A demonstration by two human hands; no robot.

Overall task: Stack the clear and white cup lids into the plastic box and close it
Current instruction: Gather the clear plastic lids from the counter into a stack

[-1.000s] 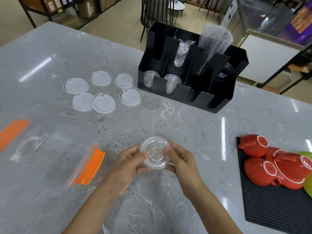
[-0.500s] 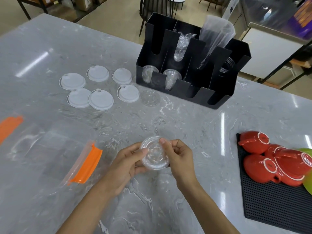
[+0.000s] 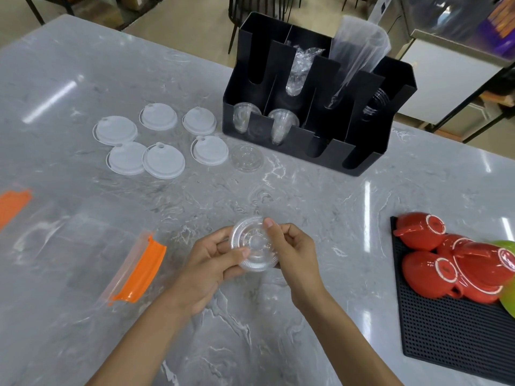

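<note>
A small stack of clear cup lids (image 3: 254, 246) is held above the marble table between both hands. My left hand (image 3: 211, 260) grips its left edge with the thumb on top. My right hand (image 3: 289, 246) pinches its right edge. Several white lids (image 3: 163, 160) lie in two rows further back on the left. One more clear lid (image 3: 246, 157) lies flat to their right, in front of the black organizer. The clear plastic box (image 3: 72, 254) with orange clasps (image 3: 139, 274) sits at the left, its lid off.
A black cup organizer (image 3: 317, 107) holding clear cups and plastic sleeves stands at the back centre. Red and green cups (image 3: 457, 260) rest upside down on a black mat (image 3: 459, 335) at the right edge. Chairs and shelving stand beyond the table.
The hands have kept the clear lid stack in about the same spot, turning it slightly. The camera has tilted down a little.
</note>
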